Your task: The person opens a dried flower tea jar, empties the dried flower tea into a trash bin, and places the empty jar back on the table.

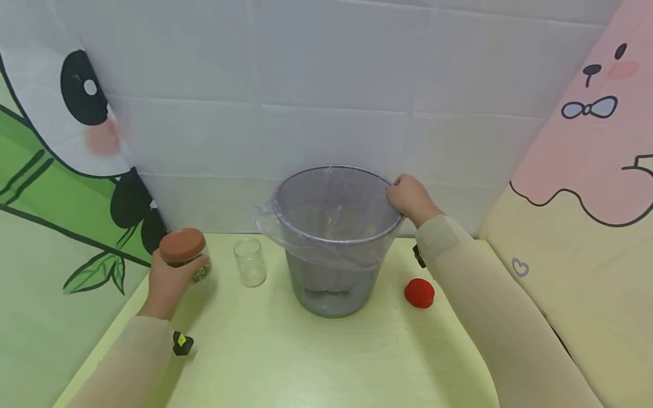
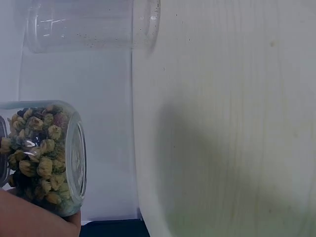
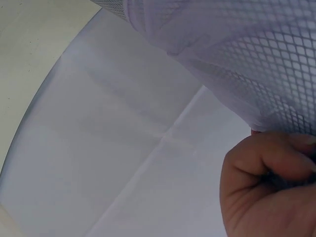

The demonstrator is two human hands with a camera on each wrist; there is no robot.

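Observation:
In the head view my left hand [image 1: 169, 283] grips a jar with an orange-brown lid [image 1: 182, 243] at the left side of the table. Dried flower buds [image 2: 42, 153] fill the clear jar in the left wrist view, and its base appears lifted off the table. My right hand [image 1: 412, 199] grips the right rim of a grey mesh wastebasket [image 1: 331, 300], fingers curled over the edge. A thin clear plastic bag [image 1: 270, 220] lines the basket and hangs over its rim. The right wrist view shows the mesh [image 3: 276, 54] close to the curled fingers.
Between the left hand and the basket stands a clear lidless glass jar [image 1: 250, 263]. A red lid [image 1: 419, 293] lies on the pale table [image 1: 306, 362], right of the basket. White cloth [image 1: 204, 136] hangs behind, with printed cartoon panels on both sides.

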